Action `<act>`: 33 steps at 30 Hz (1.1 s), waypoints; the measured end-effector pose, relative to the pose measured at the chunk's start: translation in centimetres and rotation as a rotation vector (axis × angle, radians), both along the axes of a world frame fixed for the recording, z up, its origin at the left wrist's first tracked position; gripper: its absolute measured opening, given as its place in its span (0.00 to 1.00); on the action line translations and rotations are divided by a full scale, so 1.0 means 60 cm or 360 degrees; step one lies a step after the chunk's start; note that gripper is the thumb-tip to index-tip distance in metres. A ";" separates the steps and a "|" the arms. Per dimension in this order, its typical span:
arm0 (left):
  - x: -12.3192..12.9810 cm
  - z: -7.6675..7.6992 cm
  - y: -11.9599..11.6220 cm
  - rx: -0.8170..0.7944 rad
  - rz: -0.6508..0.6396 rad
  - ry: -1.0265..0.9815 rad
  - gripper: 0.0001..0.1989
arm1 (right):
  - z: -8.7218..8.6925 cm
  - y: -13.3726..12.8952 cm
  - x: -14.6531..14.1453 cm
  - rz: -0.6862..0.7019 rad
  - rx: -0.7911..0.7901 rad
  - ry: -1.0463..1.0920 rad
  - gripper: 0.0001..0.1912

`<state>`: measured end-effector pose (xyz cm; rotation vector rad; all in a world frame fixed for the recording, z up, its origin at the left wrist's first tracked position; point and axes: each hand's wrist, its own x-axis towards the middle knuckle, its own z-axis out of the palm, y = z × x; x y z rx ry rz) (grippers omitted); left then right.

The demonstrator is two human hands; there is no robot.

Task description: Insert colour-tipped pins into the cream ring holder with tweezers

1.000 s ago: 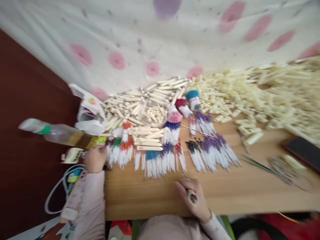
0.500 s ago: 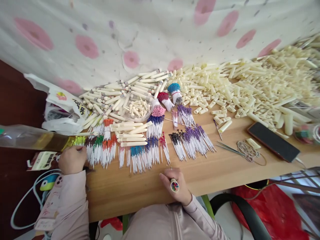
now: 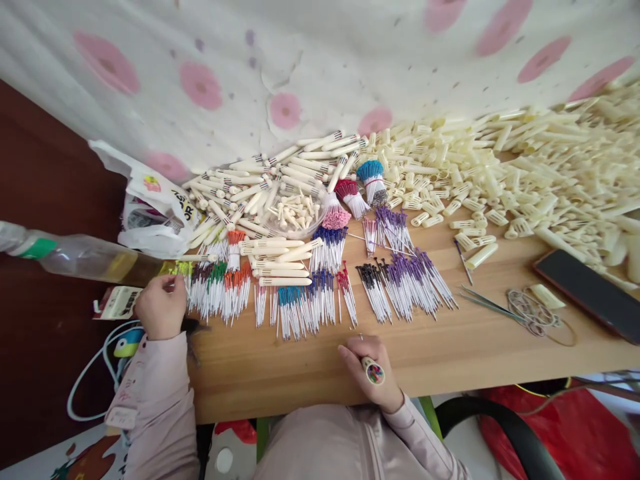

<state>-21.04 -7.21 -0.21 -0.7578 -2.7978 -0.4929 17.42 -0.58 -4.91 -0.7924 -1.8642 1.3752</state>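
Note:
My right hand [image 3: 364, 363] is wrapped round a cream multicolour pen barrel [image 3: 373, 371], its open end facing me and showing several coloured tips inside. At the left end of the row of ink refills, my left hand [image 3: 161, 308] has thumb and forefinger pinched by the yellow-green refills [image 3: 184, 269]. Whatever lies between those fingertips is too small to make out. White refills with coloured ends lie beside it in groups: green [image 3: 218, 272], orange [image 3: 237, 283], light blue [image 3: 295, 300], black [image 3: 373, 283] and purple [image 3: 415, 273].
Finished-looking cream pens [image 3: 225, 187] are heaped behind the refills, and loose cream pen parts [image 3: 550, 160] pile up at right. A bottle [image 3: 95, 257] and plastic bag [image 3: 150, 200] stand left. Tweezers [image 3: 493, 303], rubber bands [image 3: 534, 310] and a phone [image 3: 590, 290] lie right.
The view has shifted left, so things appear farther right. My left hand's fingers have drawn together at the yellow-green refills. My right hand keeps its hold on the pen barrel.

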 end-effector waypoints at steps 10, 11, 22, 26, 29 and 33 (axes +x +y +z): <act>0.043 0.015 -0.007 0.0724 -0.0229 -0.0101 0.11 | -0.004 -0.005 -0.001 0.0009 -0.0017 -0.0051 0.24; 0.046 0.012 -0.005 0.0752 -0.0266 -0.0122 0.13 | -0.004 -0.006 -0.002 0.0002 -0.0018 -0.0062 0.24; -0.033 -0.029 -0.002 0.0467 -0.0124 0.0080 0.06 | -0.003 -0.004 0.001 -0.0014 0.0083 -0.0029 0.23; -0.045 -0.043 -0.004 0.0297 -0.0115 0.0047 0.07 | -0.006 -0.002 0.001 -0.0027 0.0120 -0.0018 0.23; -0.043 -0.052 -0.003 0.0224 -0.0137 -0.0035 0.10 | -0.006 -0.002 0.000 -0.0043 0.0133 -0.0043 0.24; -0.036 -0.052 0.003 0.0234 -0.0163 -0.0141 0.11 | -0.007 -0.003 0.001 -0.0070 0.0106 -0.0082 0.26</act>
